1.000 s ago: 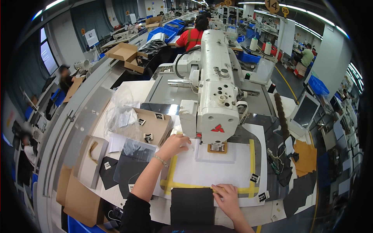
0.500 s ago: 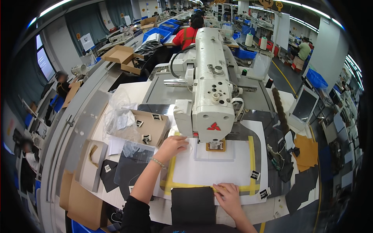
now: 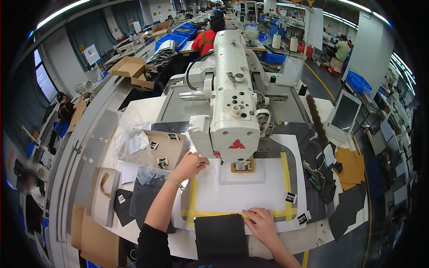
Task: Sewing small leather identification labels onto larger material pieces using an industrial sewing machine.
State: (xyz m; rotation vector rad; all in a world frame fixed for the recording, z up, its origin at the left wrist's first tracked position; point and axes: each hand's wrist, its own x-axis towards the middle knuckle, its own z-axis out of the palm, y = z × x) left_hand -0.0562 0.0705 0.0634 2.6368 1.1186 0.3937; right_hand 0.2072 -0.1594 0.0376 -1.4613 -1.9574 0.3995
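Note:
My left hand (image 3: 193, 165) is beside the lower left of the white sewing machine head (image 3: 234, 116), its fingers curled together; whether they pinch anything small is hidden. Under the machine head, a gold-coloured frame (image 3: 242, 166) sits on a white sheet (image 3: 232, 196) bordered with yellow tape (image 3: 287, 178). My right hand (image 3: 262, 225) lies at the sheet's front edge, fingertips on the tape, fingers loosely bent and slightly apart. Just left of it, a stack of black fabric pieces (image 3: 220, 234) overlaps the front edge. Black-and-white labels (image 3: 291, 197) lie to the right.
At left stand a cardboard tray (image 3: 172, 149) with several labels, crumpled clear plastic (image 3: 132, 143) and a long open box (image 3: 102, 196). Thread snips (image 3: 314, 181), black scraps (image 3: 348, 214), mustard fabric (image 3: 349, 165) and a screen (image 3: 345, 115) are at right.
My left hand's fingers have curled inward beside the machine head. My right hand stays at the front edge. The whole view has shifted slightly.

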